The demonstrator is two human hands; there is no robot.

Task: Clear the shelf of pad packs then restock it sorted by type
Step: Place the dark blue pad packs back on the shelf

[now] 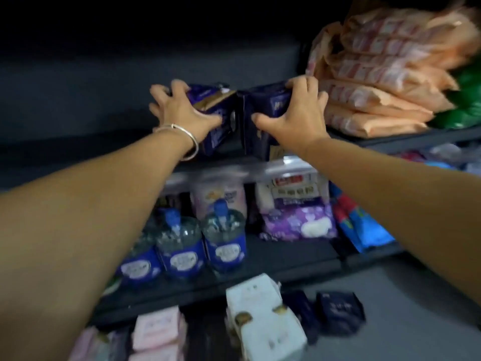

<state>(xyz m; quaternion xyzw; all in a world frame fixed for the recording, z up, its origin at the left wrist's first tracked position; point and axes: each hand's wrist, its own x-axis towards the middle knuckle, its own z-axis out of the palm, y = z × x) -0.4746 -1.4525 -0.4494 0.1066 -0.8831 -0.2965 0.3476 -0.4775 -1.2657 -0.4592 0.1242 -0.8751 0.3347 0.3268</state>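
Much of the view is softened by motion blur, and no pack's printing can be read; the back of the upper shelf (86, 142) is lost in darkness toward 10 o'clock. At the lower left edge, pink packs (156, 332) are cut off by the frame. On the lower shelf (286, 264) clear water bottles (179, 246) with blue labels are seen at 7 o'clock, with a purple pad pack (299, 220) to their right. On the upper shelf, the left hand (179, 110), a bangle (187, 142) at its wrist, is curled in a grip over one dark blue pad pack (218, 118). Just beside it, touching, a second dark blue pack (263, 126) is held in the closed grip of the right hand (296, 113). A white pack (263, 321) lies at 6 o'clock on the floor. At 2 o'clock a stack of peach packs (377, 74) is piled, and a green pack (466, 100) is half cut off at the right edge.
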